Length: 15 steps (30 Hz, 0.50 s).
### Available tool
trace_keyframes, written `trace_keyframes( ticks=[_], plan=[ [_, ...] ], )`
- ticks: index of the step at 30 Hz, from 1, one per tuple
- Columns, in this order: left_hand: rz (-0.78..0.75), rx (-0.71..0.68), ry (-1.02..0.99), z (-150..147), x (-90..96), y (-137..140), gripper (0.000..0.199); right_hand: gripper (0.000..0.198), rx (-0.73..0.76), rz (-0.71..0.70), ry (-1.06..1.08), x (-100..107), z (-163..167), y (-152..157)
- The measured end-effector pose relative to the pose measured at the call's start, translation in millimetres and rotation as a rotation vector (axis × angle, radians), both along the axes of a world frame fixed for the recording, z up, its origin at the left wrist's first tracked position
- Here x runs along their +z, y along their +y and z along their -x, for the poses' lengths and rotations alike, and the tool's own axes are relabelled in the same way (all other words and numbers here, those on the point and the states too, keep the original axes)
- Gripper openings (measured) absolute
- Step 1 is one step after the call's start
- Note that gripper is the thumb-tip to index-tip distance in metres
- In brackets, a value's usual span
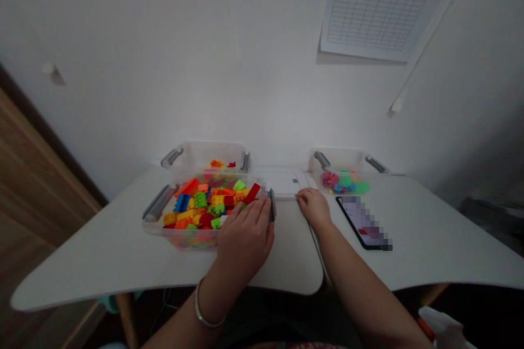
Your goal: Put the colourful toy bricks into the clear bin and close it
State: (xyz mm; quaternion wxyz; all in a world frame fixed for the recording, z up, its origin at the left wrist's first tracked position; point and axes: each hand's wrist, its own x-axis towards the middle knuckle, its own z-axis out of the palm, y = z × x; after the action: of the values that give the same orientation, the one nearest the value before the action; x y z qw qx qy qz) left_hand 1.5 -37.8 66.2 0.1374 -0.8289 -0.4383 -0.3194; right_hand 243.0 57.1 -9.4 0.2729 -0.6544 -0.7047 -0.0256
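A clear plastic box (192, 232) full of bright toy building bricks (200, 200) stands left of centre on the table. My left hand (245, 232), with a bracelet on its wrist, lies over its right front corner. Its fingers are stretched out over the bricks, beside a dark red brick (252, 193); their tips partly hide the bricks below, and no held brick shows. My right hand (314, 206) rests on the table, its fingers loosely bent and apparently empty. Their tips are at the front right corner of a white lid (280, 182).
Behind the brick box stands another clear box (213, 150) with colourful pieces inside. A third box (344, 157) at the back right holds coloured toys. A phone (362, 223) lies right of my right hand. A seam parts the white tabletop (286, 267); the wall rises behind.
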Motion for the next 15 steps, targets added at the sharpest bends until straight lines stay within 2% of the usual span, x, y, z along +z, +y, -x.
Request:
trace_keyframes(
  ticks=[8, 15],
  plan=[
    [-0.067, 0.023, 0.047, -0.2, 0.9, -0.5, 0.041, 0.022, -0.069, 0.005, -0.061, 3.6, 4.4, -1.2],
    [-0.093, 0.028, 0.033, -0.6, -0.2, -0.4, 0.039, 0.019, -0.145, -0.008, 0.016, 2.7, 10.4, 1.9]
  ],
)
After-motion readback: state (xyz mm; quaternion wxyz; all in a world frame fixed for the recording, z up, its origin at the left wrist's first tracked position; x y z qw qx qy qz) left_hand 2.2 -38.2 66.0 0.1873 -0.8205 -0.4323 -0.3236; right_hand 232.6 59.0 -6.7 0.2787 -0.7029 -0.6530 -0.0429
